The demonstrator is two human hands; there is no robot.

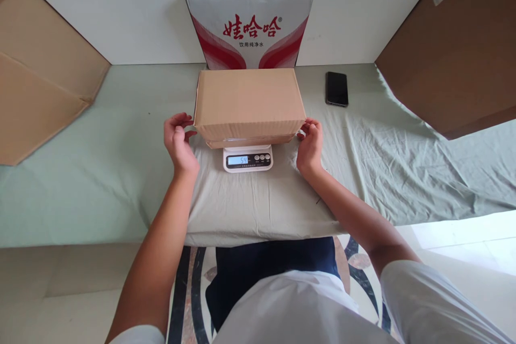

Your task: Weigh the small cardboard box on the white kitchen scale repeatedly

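A closed brown cardboard box (249, 102) rests on a small white digital scale (247, 158) whose lit display shows digits. My left hand (179, 142) is at the box's left end, fingers curled and close to or touching its edge. At the right end is my right hand (309, 142), fingers likewise bent against the box's lower corner. Neither hand wraps around the box. The scale stands on a pale green cloth (121, 172) that covers the table.
A white and red printed carton (249, 29) stands behind the box against the white wall. A black phone (336, 88) lies to the right. Large brown cardboard boxes flank the table at left (36, 75) and right (455, 48).
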